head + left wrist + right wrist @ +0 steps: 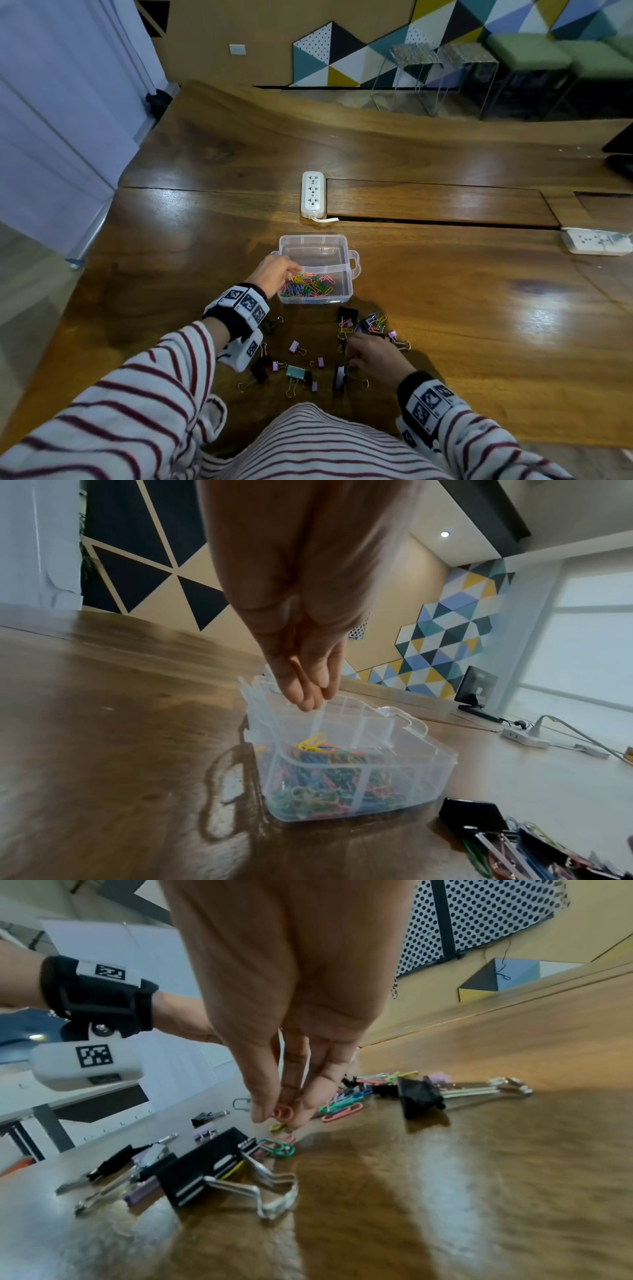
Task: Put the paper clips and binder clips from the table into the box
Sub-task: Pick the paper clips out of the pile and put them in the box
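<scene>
A clear plastic box [313, 237] sits mid-table, its near compartment heaped with coloured paper clips [308, 287]. My left hand [296, 270] hovers over that compartment's left side. In the left wrist view its fingers [301, 693] point straight down, pressed together and holding nothing, above the box [411, 777] and a yellow clip [311, 741] atop the heap. My right hand [349, 359] reaches down among the scattered clips. It pinches a pink paper clip [284, 1112] just above the table. Loose paper clips [375, 323] and binder clips, black [340, 377], teal [295, 371] and purple [294, 346], lie before the box.
A white power strip [312, 193] lies just beyond the box beside a cable slot in the wooden table. Another power strip [596, 241] is at the far right. A large black binder clip [205, 1172] lies close to my right hand.
</scene>
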A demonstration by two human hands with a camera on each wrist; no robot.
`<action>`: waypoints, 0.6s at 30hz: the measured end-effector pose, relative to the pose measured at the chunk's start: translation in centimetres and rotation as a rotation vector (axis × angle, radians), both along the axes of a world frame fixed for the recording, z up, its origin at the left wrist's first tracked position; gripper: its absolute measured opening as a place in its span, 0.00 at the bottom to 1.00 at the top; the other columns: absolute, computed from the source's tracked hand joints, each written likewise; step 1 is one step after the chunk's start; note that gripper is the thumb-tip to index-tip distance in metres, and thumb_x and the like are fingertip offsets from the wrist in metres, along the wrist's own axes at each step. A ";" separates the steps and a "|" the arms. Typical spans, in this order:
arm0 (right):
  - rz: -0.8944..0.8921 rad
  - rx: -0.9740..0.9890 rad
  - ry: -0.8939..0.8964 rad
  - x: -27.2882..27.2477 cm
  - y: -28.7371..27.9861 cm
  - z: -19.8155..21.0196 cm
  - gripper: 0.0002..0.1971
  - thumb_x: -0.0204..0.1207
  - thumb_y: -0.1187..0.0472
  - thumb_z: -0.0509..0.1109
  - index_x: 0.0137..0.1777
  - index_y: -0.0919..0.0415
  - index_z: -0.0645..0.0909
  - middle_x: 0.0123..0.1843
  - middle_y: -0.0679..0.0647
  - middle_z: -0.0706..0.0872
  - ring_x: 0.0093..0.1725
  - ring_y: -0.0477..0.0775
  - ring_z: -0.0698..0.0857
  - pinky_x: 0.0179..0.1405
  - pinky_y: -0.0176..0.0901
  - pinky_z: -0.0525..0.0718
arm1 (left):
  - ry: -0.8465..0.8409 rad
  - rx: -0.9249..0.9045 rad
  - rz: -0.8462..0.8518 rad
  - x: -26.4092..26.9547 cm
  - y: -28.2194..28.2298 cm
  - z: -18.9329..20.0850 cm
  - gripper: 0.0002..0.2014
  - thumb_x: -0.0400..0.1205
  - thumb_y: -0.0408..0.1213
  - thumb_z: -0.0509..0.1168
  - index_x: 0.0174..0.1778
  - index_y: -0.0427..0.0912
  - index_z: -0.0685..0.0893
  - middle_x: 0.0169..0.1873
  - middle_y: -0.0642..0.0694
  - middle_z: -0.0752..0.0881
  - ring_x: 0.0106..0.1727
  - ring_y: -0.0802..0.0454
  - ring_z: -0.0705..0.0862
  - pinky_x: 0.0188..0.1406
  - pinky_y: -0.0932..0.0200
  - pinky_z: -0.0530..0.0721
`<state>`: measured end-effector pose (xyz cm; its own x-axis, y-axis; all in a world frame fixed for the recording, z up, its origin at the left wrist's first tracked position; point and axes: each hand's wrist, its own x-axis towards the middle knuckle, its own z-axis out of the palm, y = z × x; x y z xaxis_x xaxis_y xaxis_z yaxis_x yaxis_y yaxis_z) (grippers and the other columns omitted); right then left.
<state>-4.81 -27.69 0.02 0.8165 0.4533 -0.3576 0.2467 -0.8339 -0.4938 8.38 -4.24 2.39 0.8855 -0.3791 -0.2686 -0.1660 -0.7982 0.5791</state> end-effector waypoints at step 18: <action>-0.281 0.253 0.002 11.4 4.3 3.4 0.10 0.77 0.66 0.66 0.56 0.64 0.83 0.55 0.62 0.88 0.57 0.56 0.84 0.63 0.47 0.80 | 0.200 0.224 -0.288 -11.1 -3.7 -2.5 0.15 0.81 0.34 0.63 0.63 0.42 0.76 0.61 0.43 0.75 0.61 0.45 0.78 0.61 0.47 0.79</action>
<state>6.59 -23.39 3.38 0.9208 0.2862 -0.2651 0.0244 -0.7205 -0.6931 -2.72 -7.89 -0.13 0.6740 -0.5159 -0.5288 -0.3025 -0.8458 0.4395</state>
